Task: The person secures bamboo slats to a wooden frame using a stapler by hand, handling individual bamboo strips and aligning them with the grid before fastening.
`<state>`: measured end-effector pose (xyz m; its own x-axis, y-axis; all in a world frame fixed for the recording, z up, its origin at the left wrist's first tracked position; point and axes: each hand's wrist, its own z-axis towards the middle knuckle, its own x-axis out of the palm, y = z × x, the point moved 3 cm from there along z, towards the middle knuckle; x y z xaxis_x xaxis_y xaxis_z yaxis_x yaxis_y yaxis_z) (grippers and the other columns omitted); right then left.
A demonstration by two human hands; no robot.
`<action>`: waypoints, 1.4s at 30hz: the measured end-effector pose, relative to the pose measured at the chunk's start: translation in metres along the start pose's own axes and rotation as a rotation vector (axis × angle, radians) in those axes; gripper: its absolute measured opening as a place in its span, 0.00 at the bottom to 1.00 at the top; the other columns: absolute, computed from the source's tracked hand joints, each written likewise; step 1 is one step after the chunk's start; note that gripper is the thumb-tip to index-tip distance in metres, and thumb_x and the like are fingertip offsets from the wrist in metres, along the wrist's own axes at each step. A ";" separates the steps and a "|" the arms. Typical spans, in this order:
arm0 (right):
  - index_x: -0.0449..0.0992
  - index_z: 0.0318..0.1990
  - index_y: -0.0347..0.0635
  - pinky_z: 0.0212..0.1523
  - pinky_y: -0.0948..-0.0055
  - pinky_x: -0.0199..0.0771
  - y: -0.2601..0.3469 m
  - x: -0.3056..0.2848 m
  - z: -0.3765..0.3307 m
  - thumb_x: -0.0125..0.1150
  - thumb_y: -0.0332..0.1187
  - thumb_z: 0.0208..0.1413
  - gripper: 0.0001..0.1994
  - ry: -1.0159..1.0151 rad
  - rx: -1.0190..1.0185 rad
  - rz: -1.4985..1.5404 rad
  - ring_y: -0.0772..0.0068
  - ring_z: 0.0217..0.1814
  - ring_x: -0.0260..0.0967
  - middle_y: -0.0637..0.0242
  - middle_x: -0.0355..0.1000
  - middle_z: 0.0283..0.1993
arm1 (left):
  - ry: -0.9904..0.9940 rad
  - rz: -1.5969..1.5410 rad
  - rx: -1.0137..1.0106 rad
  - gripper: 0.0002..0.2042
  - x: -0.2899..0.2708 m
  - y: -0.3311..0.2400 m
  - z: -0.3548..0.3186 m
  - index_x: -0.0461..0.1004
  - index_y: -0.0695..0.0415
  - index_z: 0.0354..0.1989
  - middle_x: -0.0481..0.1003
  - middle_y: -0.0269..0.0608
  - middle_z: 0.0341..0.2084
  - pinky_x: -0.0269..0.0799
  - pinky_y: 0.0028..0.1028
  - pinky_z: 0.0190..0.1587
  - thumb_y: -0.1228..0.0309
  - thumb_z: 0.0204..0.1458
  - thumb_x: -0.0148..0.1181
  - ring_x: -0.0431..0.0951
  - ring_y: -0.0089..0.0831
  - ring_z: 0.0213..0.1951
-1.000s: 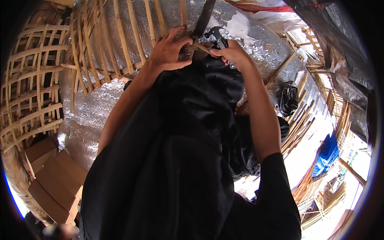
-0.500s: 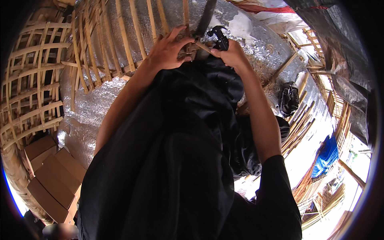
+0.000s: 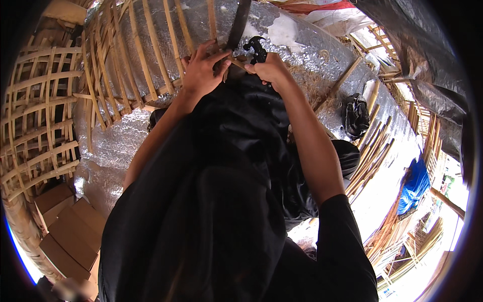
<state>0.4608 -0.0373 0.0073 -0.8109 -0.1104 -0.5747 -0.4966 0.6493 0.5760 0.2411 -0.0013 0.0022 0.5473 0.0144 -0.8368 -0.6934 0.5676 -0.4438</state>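
Observation:
In my right hand is a small black claw hammer, its head up and claw to the left. A short bamboo strip runs from the thumb of that hand toward my left hand. The left thumb and forefinger come together at the strip's far end, beside an upright bamboo slat; whatever lies between them is too small to make out. A dark flat bar slants up just beyond my fingers. Black cloth over my lap hides what is below the hands.
Bamboo slats in a row rise at the far left, next to a woven bamboo lattice. Cardboard boxes lie near left. On the silver foil sheet at right are a black bag and loose bamboo sticks. A blue tarp hangs farther right.
My view has shifted slightly, so the scene sits a little differently. The left thumb and forefinger, spread before, have come closer together. The hammer remains in my right hand.

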 end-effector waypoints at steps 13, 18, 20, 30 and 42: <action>0.78 0.46 0.21 0.58 0.50 0.76 0.035 -0.029 -0.031 0.76 0.47 0.48 0.32 0.088 -0.004 0.080 0.40 0.59 0.78 0.34 0.80 0.49 | -0.200 0.064 -0.060 0.17 -0.006 -0.039 0.013 0.85 0.39 0.47 0.75 0.35 0.60 0.59 0.56 0.61 0.50 0.51 0.71 0.77 0.44 0.56; 0.75 0.45 0.29 0.53 0.43 0.73 0.044 -0.025 -0.049 0.67 0.44 0.57 0.22 -0.297 -0.307 -0.032 0.28 0.55 0.73 0.34 0.77 0.45 | -0.213 0.039 -0.102 0.20 -0.028 -0.042 0.019 0.84 0.42 0.46 0.75 0.39 0.60 0.59 0.57 0.62 0.46 0.49 0.71 0.76 0.46 0.56; 0.74 0.47 0.30 0.51 0.41 0.73 0.049 -0.029 -0.066 0.66 0.43 0.60 0.21 -0.369 -0.439 0.025 0.27 0.53 0.73 0.33 0.77 0.44 | -0.225 0.037 -0.103 0.21 -0.036 -0.040 0.022 0.84 0.43 0.46 0.74 0.37 0.61 0.61 0.57 0.60 0.45 0.49 0.71 0.75 0.47 0.56; 0.65 0.46 0.33 0.30 0.41 0.74 0.065 -0.012 -0.113 0.61 0.35 0.67 0.14 -0.433 -0.743 0.114 0.27 0.35 0.75 0.35 0.75 0.30 | -0.180 0.055 -0.091 0.22 -0.027 -0.017 0.022 0.84 0.42 0.47 0.75 0.35 0.59 0.74 0.50 0.49 0.45 0.49 0.73 0.79 0.47 0.53; 0.65 0.46 0.33 0.32 0.39 0.72 0.038 -0.013 -0.072 0.59 0.39 0.70 0.16 -0.293 -0.665 -0.154 0.25 0.34 0.74 0.38 0.75 0.30 | -0.139 0.038 -0.064 0.21 -0.008 -0.022 0.023 0.84 0.42 0.46 0.71 0.34 0.64 0.71 0.56 0.49 0.44 0.49 0.71 0.77 0.49 0.55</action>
<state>0.4303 -0.0649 0.0789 -0.6470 0.1022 -0.7556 -0.7563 0.0399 0.6530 0.2626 0.0053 0.0258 0.5765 0.1508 -0.8030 -0.7409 0.5108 -0.4360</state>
